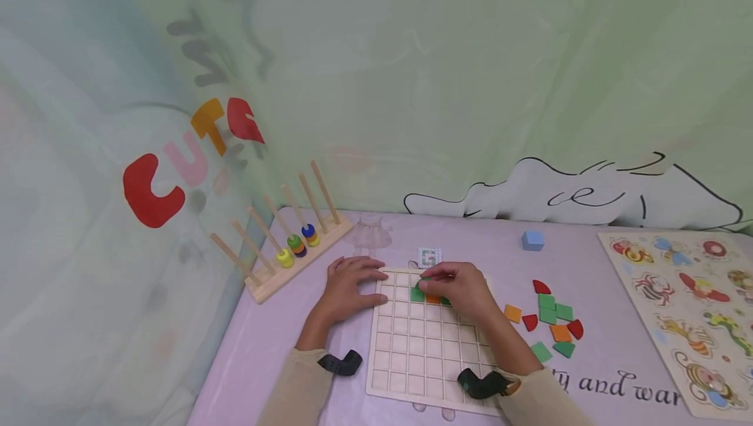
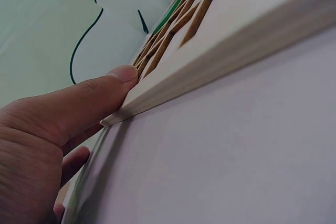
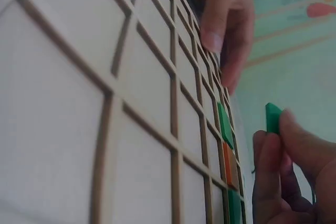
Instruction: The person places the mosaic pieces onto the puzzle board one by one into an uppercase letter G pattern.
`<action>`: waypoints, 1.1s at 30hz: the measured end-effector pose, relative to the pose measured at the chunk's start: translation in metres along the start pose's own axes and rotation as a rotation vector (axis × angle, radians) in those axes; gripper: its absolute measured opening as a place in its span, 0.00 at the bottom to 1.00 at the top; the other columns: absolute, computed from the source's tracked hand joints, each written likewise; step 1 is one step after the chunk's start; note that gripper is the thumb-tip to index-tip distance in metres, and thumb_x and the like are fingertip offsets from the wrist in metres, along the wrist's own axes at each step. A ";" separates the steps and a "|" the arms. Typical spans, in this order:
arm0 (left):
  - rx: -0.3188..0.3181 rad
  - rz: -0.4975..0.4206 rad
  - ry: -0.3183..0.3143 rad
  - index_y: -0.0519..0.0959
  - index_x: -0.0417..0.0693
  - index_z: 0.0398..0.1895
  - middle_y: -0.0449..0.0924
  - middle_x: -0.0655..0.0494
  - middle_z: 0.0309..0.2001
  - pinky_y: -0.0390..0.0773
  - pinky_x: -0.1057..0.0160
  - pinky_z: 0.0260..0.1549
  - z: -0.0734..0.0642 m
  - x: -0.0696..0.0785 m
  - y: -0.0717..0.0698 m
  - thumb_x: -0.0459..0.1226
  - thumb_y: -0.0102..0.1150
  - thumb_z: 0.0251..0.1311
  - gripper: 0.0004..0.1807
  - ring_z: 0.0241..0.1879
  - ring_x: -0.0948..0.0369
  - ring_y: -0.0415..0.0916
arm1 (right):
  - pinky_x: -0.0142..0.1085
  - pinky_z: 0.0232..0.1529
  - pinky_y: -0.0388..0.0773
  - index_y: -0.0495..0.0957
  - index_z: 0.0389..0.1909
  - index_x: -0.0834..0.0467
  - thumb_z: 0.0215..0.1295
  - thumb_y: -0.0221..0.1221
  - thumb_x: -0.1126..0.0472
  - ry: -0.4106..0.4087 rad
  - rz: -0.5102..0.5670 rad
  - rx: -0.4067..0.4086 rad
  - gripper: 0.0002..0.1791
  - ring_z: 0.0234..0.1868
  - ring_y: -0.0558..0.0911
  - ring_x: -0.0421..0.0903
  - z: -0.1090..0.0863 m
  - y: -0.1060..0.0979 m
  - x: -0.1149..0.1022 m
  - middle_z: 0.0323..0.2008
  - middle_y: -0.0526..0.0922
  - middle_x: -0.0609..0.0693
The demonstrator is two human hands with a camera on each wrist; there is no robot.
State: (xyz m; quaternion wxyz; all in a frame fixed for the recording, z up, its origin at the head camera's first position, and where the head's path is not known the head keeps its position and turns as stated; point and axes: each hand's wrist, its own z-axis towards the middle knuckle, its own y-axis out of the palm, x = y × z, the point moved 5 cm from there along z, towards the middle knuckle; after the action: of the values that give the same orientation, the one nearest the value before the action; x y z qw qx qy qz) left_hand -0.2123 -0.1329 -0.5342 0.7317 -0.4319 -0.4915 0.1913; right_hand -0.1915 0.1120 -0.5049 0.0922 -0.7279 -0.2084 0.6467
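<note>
A pale wooden grid board (image 1: 399, 362) lies on the table before me. My left hand (image 1: 351, 287) rests at its left edge, fingers spread, with the thumb (image 2: 118, 77) touching the rim. Above the board's far rows, my right hand (image 1: 465, 290) pinches a small green tile (image 3: 272, 118) between thumb and fingers. The tile is raised off the board. In a row below it sit a green tile (image 1: 417, 294), an orange tile (image 1: 433, 298) and another green tile (image 3: 234, 207), partly hidden by my right hand in the head view. A small pattern card (image 1: 429, 257) lies just beyond the board.
Right of the board lie loose tiles: several green tiles (image 1: 547, 315), orange tiles (image 1: 513, 313) and red quarter-round tiles (image 1: 541, 287). A blue cube (image 1: 533, 241) stands behind them. An insect picture board (image 1: 665, 302) is far right; a peg rack (image 1: 300, 262) with rings stands at left.
</note>
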 end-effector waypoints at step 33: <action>-0.010 0.014 0.007 0.86 0.65 0.52 0.78 0.68 0.64 0.48 0.37 0.71 0.001 -0.001 0.000 0.56 0.72 0.55 0.22 0.70 0.58 0.67 | 0.36 0.36 0.71 0.89 0.28 0.50 0.56 0.74 0.57 0.006 -0.195 -0.002 0.04 0.29 0.78 0.40 0.014 0.034 -0.006 0.22 0.84 0.42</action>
State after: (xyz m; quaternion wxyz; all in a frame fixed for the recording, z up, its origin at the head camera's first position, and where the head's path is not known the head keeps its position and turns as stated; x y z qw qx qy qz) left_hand -0.2132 -0.1332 -0.5344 0.7298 -0.4397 -0.4869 0.1922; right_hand -0.1996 0.0773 -0.5151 0.1546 -0.7062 -0.2788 0.6321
